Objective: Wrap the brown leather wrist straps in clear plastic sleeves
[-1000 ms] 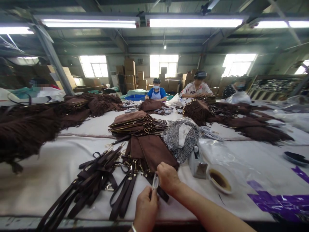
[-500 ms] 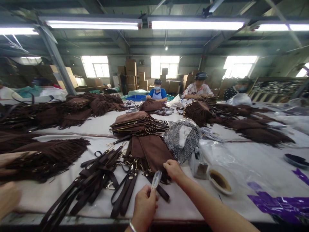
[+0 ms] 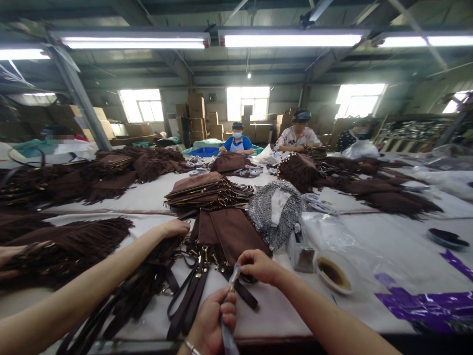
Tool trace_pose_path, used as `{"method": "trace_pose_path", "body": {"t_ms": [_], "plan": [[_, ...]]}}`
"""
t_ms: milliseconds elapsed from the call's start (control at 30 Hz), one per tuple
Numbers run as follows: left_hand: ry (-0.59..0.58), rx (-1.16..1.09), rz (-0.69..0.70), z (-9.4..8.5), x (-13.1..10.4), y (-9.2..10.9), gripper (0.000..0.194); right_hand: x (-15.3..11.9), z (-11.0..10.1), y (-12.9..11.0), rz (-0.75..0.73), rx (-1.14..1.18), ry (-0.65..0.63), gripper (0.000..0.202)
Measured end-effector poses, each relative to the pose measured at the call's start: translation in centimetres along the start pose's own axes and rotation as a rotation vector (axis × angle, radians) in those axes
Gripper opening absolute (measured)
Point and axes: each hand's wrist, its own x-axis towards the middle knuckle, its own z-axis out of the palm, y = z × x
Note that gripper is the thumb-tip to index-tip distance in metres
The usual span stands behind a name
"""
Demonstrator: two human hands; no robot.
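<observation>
My left hand, with a bracelet at its wrist, is closed around a narrow strip of clear plastic film. The strip sticks out above the thumb and hangs below the fist. My right hand pinches the upper tip of the strip with thumb and forefinger. Just behind the hands lie flat brown bags. Brown wrist straps with gold clasps lie left of my left hand. One more dark strap end lies between my hands.
A co-worker's arm reaches in from the left over a strap heap. A stack of brown pouches, a silver-grey bundle, a metal box, a bowl of brown liquid and purple tape stand around. People work opposite.
My right hand has moved slightly left from the brown bag to the strip's tip. More of the strip now shows below my left hand. A co-worker's arm has reached in over the straps.
</observation>
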Motion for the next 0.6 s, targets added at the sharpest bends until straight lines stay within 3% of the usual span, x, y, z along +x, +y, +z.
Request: {"method": "trace_pose_path", "body": {"t_ms": [67,133,300,400,500,600], "plan": [[-0.029,-0.018,-0.032,0.2,-0.2,-0.2,0.016,0.2,-0.1,-0.2,-0.014,-0.042,0.019,0.012],[-0.006,0.074,0.03,0.3,-0.1,-0.7,0.013,0.4,0.0,-0.5,-0.027,-0.109,0.078,0.008],[0.158,0.648,0.453,-0.6,1.3,-2.0,0.022,-0.2,0.9,-1.0,-0.034,-0.274,0.219,0.012],[0.227,0.924,0.567,-1.9,2.1,-1.6,0.034,-2.2,0.7,-1.2,-0.045,-0.339,0.26,0.02],[0.276,1.111,0.617,-2.9,2.5,-0.8,0.041,-5.0,-1.9,-1.5,-0.15,-0.393,0.321,0.019],[0.309,1.194,0.659,-3.2,2.7,-0.4,0.045,-7.0,-7.3,-1.1,-0.184,-0.39,0.508,0.018]]}}
